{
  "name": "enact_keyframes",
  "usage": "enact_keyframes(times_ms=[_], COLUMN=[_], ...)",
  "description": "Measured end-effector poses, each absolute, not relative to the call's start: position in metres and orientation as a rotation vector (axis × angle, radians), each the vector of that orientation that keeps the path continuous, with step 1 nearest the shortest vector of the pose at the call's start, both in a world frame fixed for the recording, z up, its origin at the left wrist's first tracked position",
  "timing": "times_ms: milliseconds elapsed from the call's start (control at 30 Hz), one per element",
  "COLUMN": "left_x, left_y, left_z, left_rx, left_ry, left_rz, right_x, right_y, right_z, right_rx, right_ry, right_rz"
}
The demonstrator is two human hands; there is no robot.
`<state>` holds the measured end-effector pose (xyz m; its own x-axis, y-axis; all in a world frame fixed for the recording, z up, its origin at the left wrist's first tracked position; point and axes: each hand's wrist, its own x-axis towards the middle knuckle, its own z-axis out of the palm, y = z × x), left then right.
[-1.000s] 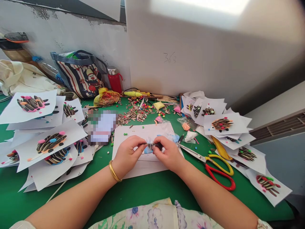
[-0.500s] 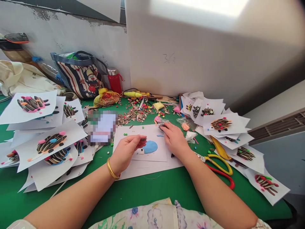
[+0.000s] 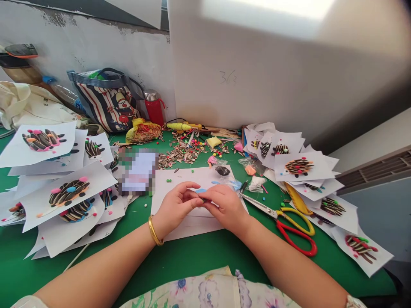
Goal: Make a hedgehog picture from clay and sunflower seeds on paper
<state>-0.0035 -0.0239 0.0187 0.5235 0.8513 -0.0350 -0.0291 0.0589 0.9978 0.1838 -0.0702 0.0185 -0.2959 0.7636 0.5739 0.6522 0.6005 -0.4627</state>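
1. Paper sheets bearing sunflower-seed hedgehogs with colored clay dots (image 3: 64,194) are lying in overlapping piles on the left of the green bench (image 3: 180,256), and more (image 3: 306,167) are fanning out on the right.
2. Loose striped sunflower seeds (image 3: 175,156) are scattering across the bench's far side among small clay balls.
3. Red-and-yellow-handled scissors (image 3: 263,207) are lying open at right.
4. A yellow glue gun (image 3: 181,126) is resting against the white partition (image 3: 257,64).
5. A striped tote bag (image 3: 107,109) and a red flask (image 3: 154,110) are standing beyond the bench's left side.
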Motion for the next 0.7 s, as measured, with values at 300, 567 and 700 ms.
enact_keyframes(times_ms=[300, 567, 700], left_x=[-0.005, -0.011, -0.013], left_y=[-0.015, -0.006, 0.000], left_z=[0.016, 0.011, 0.002], left_rx=[1.532, 1.768, 2.204], left_ry=[0.878, 0.972, 1.024], left_rz=[0.852, 0.929, 0.708], right_x=[0.205, 0.184, 0.177], right_y=[-0.064, -0.067, -0.068], right_z=[0.019, 0.007, 0.000], right_rx=[-1.370, -1.418, -1.486], right_ry=[-1.979, -2.305, -2.400], right_rz=[0.301, 0.280, 0.231])
